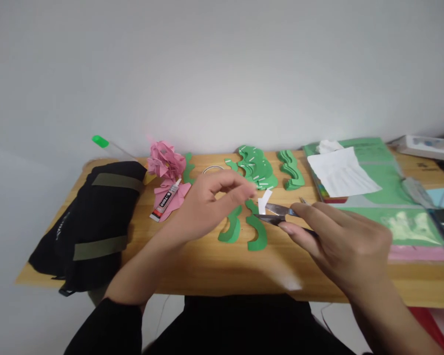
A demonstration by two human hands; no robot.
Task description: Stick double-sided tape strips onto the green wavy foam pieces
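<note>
My right hand (340,241) holds a pair of scissors (276,215) with its blades parted, pointing left. White strips (263,201) lie by the blade tips. My left hand (218,199) is just left of the strips, thumb and forefinger brought together; whatever is between the fingertips is too small to name. Below the hands, a curved green piece (258,234) and a second green piece (232,228) rest on the wooden table. Behind are a pile of green pieces with small white marks (257,165) and a stack of wavy green pieces (291,172).
A black bag (99,222) covers the table's left end. Near it are crumpled pink paper (166,160) and a glue tube (165,201). White paper (342,172) lies over green packets (385,182) at the right. A wall stands behind the table (207,276).
</note>
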